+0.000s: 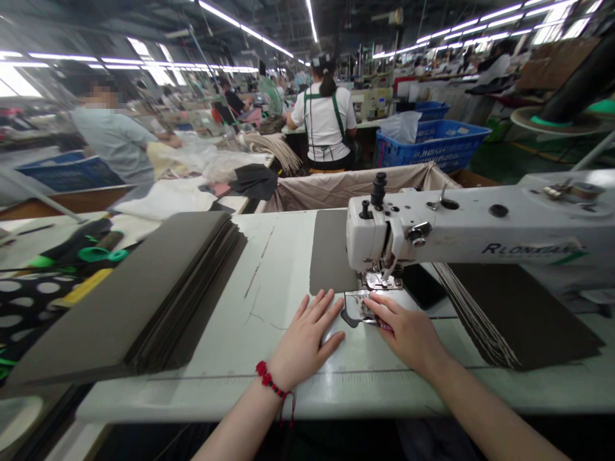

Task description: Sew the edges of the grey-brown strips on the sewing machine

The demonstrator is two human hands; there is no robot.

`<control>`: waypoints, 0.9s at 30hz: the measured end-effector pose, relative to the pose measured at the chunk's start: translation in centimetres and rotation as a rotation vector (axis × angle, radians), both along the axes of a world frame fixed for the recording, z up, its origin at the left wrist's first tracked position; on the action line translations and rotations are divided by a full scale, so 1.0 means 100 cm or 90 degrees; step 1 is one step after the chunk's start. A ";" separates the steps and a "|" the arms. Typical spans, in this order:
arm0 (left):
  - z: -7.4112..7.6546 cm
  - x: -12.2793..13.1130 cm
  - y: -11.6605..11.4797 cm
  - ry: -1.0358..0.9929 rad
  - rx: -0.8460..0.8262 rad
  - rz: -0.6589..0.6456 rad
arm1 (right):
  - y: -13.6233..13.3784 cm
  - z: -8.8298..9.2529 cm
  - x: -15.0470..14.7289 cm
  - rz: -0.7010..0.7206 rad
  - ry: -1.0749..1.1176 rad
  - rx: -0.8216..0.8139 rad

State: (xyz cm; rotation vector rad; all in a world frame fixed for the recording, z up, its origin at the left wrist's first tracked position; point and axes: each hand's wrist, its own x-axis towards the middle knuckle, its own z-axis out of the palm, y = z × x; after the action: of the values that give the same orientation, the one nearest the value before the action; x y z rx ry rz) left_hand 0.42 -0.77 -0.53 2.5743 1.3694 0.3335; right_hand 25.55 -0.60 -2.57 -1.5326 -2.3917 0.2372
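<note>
My left hand [307, 339] lies flat on the pale green table, fingers spread. Its fingertips reach the near edge of a dark grey fabric panel [331, 253], which runs to the presser foot [383, 280] of a white sewing machine [461, 224]. Close to the metal plate [355, 304] in front of the foot is my right hand [408, 333]. Its index finger points onto the plate and the other fingers are curled in. A small purplish bit shows under them, too hidden to name.
A thick stack of grey panels [129, 275] lies at left, another stack [519, 314] at right under the machine arm. A black phone [423, 286] rests behind my right hand. Beyond the table stand a cloth-lined bin [336, 189], a blue basket [432, 144] and seated co-workers.
</note>
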 end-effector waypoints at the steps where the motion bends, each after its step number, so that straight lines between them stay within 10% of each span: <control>1: 0.000 0.000 0.000 0.003 -0.001 0.001 | 0.000 0.000 0.000 -0.001 0.000 0.001; 27: -0.009 0.000 -0.002 0.033 0.045 -0.002 | -0.002 0.001 0.000 -0.006 0.029 0.003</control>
State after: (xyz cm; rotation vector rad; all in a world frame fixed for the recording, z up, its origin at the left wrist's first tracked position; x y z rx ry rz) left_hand 0.42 -0.99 -1.42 2.6595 1.3939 0.3223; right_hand 25.60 -0.76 -2.52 -1.5201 -2.3474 0.2614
